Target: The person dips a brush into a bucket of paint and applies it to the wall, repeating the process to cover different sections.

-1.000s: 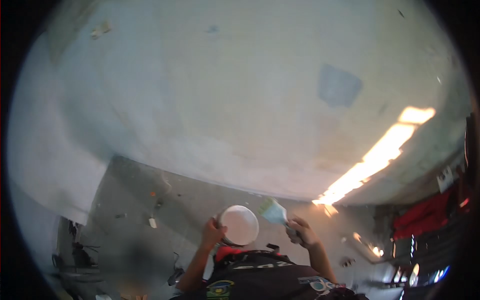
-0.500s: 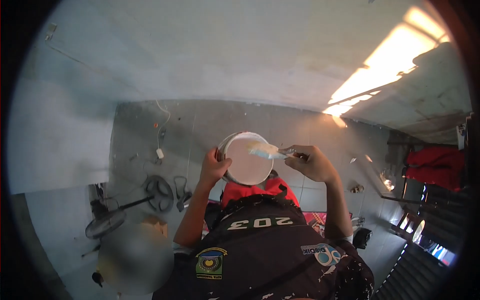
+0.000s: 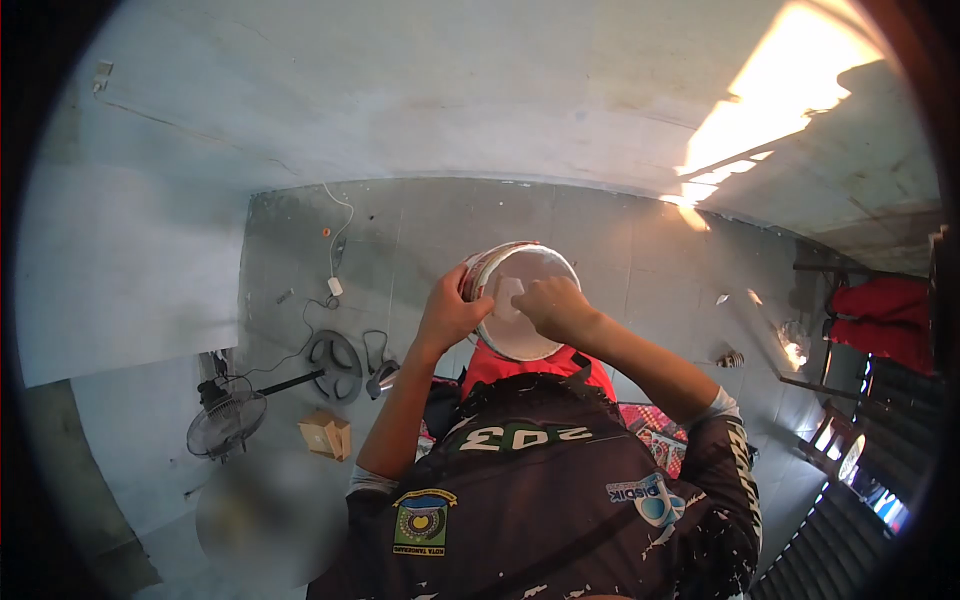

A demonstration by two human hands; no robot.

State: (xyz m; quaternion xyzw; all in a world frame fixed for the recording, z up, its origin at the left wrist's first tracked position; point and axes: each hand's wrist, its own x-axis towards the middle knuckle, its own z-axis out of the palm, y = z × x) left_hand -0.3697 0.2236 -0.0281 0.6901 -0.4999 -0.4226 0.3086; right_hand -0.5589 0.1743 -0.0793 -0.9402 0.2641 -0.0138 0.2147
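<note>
A round paint bucket [image 3: 487,268] with a pale, smeared rim is held up in front of my body, its opening facing me and whitish paint inside. My left hand [image 3: 453,312] grips it on the left, thumb over the rim and fingers around the outside. Over the opening, my right hand [image 3: 553,304] is closed on a paintbrush [image 3: 509,298]. The hand covers most of the handle; the pale head shows faintly against the paint, near the left inner side.
A pale wall [image 3: 470,110] rises ahead above grey floor tiles [image 3: 430,225]. At left are a standing fan [image 3: 228,424], a cardboard box [image 3: 325,436] and a cord with a white power strip [image 3: 335,287]. Red cloth [image 3: 880,315] hangs at right.
My right hand has moved left with the paintbrush, from the bucket's right edge to over its opening. The bucket has shifted slightly right and up in view, my left hand still on it.
</note>
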